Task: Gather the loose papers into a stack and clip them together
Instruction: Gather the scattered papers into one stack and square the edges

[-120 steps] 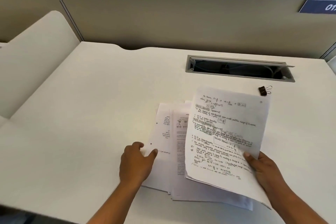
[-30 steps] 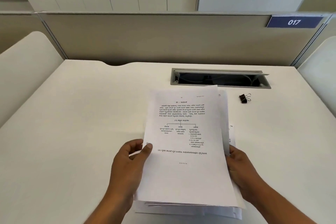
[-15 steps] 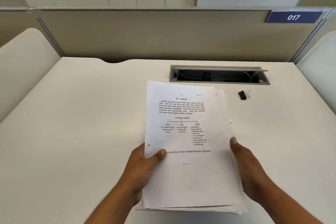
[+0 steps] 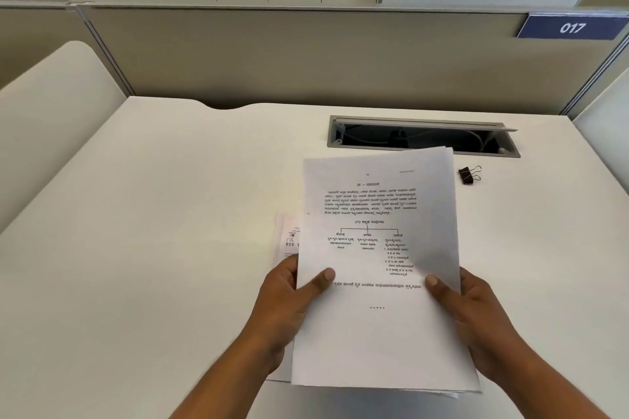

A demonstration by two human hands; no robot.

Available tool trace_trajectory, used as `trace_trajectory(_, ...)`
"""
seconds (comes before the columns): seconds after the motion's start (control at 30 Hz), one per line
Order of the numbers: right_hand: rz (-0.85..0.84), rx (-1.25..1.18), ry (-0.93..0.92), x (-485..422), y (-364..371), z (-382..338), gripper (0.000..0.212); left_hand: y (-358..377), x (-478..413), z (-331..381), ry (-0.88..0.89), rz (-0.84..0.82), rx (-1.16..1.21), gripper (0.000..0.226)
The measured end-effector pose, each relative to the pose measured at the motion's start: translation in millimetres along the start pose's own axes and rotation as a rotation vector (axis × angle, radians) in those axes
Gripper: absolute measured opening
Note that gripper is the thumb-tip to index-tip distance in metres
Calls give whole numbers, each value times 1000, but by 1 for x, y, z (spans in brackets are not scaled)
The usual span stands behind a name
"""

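- Centrally, desk (image 4: 170, 214): white, beneath both hands.
- Papers (image 4: 377, 333): stack lifted, gripped at both side edges.
- Left hand (image 4: 282, 309), right hand (image 4: 476, 316): thumbs pressing top sheet.
- Clip (image 4: 469, 175): beyond right hand, apart, on desk.

White desk (image 4: 170, 248) bears a binder clip (image 4: 469, 175).

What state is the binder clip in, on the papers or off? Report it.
Off. The binder clip lies alone on the desk, right of the paper stack held in both hands.
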State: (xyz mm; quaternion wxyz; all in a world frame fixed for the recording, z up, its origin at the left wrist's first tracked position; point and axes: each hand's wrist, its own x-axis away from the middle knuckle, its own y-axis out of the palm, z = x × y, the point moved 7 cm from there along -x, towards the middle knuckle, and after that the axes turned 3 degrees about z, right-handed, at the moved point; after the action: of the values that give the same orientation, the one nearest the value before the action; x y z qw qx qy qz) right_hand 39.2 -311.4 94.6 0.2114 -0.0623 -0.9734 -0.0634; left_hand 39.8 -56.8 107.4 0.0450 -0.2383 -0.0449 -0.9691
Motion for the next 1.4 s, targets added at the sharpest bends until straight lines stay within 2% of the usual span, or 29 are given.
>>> trace_trajectory(0.07,22,-25,20,0,-4,1,19,-9,-3,-4,13,69,-65,19)
trace_trajectory(0.1,32,-32,25,0,-7,3,19,-17,-4,-8,30,118,-152,24)
trace_trajectory(0.23,58,-59,18,1,-20,7,38,-39,-6,-29,114,207,-932,63)
trace_trajectory(0.3,66,-62,21,2,-25,9,36,-49,-7,-43,56,263,-1178,78)
trace_trajectory(0.37,67,-65,28,3,-28,11,24,-56,-9,-56,-17,312,-1309,86)
trace_trajectory(0.5,89,-45,28,5,-34,11,31,-61,-11,-74,-115,347,-1330,92)
trace_trajectory(0.6,116,-59,42,6,-39,14,17,-59,-10,-80,-111,377,-1364,95)
trace_trajectory(0.67,132,-53,50,7,-42,16,17,-59,-11,-82,-117,388,-1341,96)
trace_trajectory(1.0,137,-84,59,13,-39,16,16,-56,-18,-83,-152,384,-1097,78)
trace_trajectory(1.27,141,-83,67,17,-38,19,17,-53,-20,-84,-105,383,-1028,65)
trace_trajectory(1.4,152,-66,63,18,-40,17,18,-44,-17,-83,-12,391,-1112,63)
